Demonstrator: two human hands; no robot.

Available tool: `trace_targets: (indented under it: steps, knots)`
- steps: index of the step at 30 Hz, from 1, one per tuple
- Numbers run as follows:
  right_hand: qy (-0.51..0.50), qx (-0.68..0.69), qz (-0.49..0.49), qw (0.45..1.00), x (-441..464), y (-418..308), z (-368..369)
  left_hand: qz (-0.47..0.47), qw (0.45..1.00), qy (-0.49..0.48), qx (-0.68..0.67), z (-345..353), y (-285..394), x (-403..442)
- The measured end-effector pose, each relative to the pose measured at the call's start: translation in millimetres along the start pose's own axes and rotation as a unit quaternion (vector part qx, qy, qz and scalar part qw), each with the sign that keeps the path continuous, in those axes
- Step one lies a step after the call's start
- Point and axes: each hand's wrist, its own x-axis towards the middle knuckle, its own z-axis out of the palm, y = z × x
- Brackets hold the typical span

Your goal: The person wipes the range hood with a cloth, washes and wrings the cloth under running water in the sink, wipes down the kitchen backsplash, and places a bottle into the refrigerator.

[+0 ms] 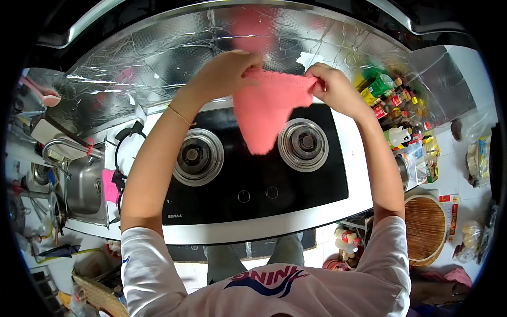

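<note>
A pink cloth (269,108) hangs above the black glass gas hob (251,182), stretched between both hands by its upper edge. My left hand (231,72) is closed on its upper left corner, with the fingertips partly hidden or blurred. Pinching the upper right corner is my right hand (334,89). The cloth's lower tip hangs over the space between the left burner (196,158) and the right burner (303,145).
Foil (174,58) covers the wall behind the hob. On the right stand several sauce bottles (401,100) and a round wooden board (425,227). To the left are a metal sink (84,185), a second bright pink cloth (110,186) and a pan (129,150).
</note>
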Motion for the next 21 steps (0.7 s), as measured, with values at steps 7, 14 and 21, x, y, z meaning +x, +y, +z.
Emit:
trace_targets:
  steps: [7, 14, 21]
  knots:
    - [0.046, 0.082, -0.036, 0.995, -40, -13, 38, 0.047, 0.998, 0.009, 0.041, 17, 28, -57]
    - [-0.111, 0.165, 0.011, 0.980, -83, 17, 140, -0.080, 0.978, -0.178, -0.079, 101, 13, -142]
    - [0.109, 0.018, 0.050, 0.993, -34, 105, 210, -0.147, 0.989, 0.002, 0.033, 165, -68, -103]
